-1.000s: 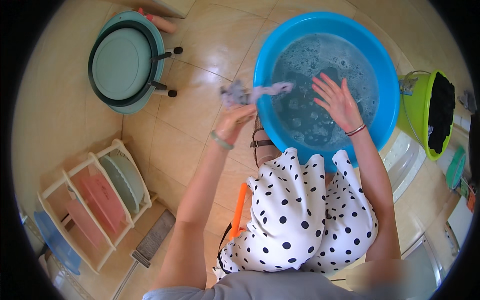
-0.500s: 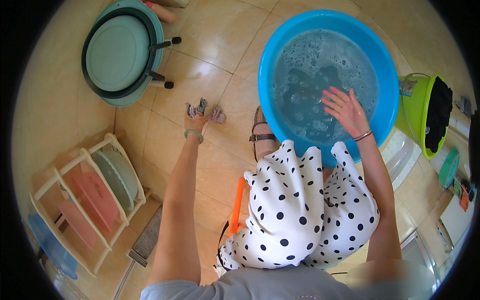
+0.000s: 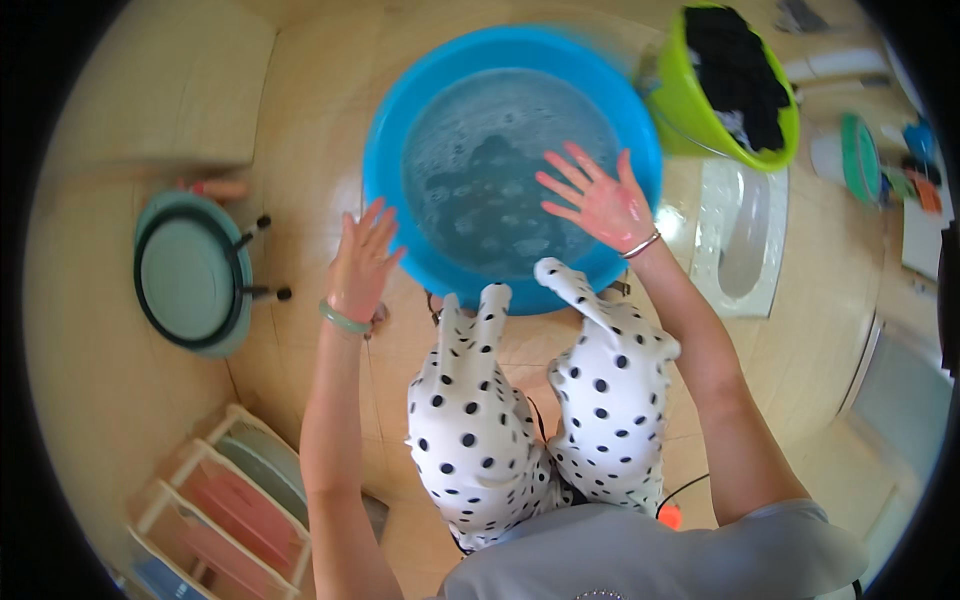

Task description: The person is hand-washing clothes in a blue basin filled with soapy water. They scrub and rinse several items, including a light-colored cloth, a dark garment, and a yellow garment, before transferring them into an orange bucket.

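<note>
A large blue basin [image 3: 388, 215] of soapy water [image 3: 500, 170] stands on the floor in front of my knees. My left hand [image 3: 362, 262] is beside its near left rim, fingers spread and nothing in them. A bit of crumpled purplish cloth [image 3: 377, 318] shows by that wrist, mostly hidden behind it. Over the right part of the basin I hold my right hand [image 3: 605, 205] open and wet, palm up, apart from the water. A dark patch shows in the water among the suds; what it is, I cannot make out.
A lime-green bucket [image 3: 668, 105] with black cloth [image 3: 738, 80] stands right of the basin, near a white squat toilet [image 3: 705, 265]. At left are a folded grey-green basin [image 3: 185, 280] and a cream rack [image 3: 185, 470] holding pink and green basins.
My left hand has let go of the small crumpled cloths and come up near the basin. The view has swung right, and my right hand stays open over the water.
</note>
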`<state>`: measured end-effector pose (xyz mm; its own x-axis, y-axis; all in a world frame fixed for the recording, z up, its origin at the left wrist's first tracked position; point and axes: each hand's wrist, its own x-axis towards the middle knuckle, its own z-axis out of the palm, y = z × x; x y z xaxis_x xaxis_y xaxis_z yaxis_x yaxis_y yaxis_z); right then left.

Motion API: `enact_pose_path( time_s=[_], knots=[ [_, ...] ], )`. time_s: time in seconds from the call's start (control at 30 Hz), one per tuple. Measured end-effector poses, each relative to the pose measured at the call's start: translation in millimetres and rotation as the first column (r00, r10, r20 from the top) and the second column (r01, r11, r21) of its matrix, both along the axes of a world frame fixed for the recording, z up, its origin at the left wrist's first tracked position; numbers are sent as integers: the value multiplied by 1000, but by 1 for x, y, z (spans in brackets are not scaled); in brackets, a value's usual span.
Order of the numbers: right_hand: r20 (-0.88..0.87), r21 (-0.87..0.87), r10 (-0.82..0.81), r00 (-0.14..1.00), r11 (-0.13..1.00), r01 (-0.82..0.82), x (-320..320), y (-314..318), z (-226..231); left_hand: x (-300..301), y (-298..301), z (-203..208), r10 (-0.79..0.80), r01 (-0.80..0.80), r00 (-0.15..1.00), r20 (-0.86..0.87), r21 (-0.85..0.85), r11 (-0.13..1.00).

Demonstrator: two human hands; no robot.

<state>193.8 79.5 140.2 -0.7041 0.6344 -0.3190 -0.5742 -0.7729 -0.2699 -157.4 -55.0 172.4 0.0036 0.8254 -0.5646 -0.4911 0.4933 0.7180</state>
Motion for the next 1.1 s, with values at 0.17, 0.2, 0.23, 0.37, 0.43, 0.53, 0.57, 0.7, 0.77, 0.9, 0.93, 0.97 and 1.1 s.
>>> enact_pose_path(
  time_s=[0.17,0.2,0.23,0.37,0.43,0.53,0.57,0.7,0.77,0.9,0.93,0.97,1.1],
  knots=[
    [-90,42,-229,969,971,234,39,-20,49,121,101,90,-358,376,840,408,38,926],
    [-107,64,-258,960,962,266,52,-24,62,144,117,100,-434,437,816,382,84,895],
    [-111,72,-293,950,951,302,68,-34,76,169,128,106,-506,500,781,367,119,858],
    [-123,132,-461,879,870,475,158,-94,121,287,117,140,-676,644,659,329,216,733],
    [-82,182,-559,825,805,564,202,-132,131,340,100,144,-744,713,588,319,231,662],
    [66,229,-750,658,653,722,286,-209,115,430,55,136,-807,816,455,376,186,547],
    [107,211,-807,581,590,780,308,-236,111,455,35,133,-810,836,433,394,160,525],
    [393,183,-903,175,263,947,388,-346,75,510,-41,123,-813,890,366,453,86,448],
    [659,222,-739,-138,16,975,426,-419,52,523,-76,119,-821,921,305,482,70,383],
    [866,458,181,-467,91,884,437,-571,6,522,-117,107,-844,965,234,482,-8,263],
    [732,467,404,-548,289,836,418,-598,-2,518,-118,104,-848,967,238,473,-36,251],
    [694,344,552,-461,308,887,388,-588,-1,509,-111,99,-851,958,282,443,-72,279],
    [498,104,817,-292,278,955,341,-627,-6,510,-110,100,-853,955,294,431,-87,285]
  ],
)
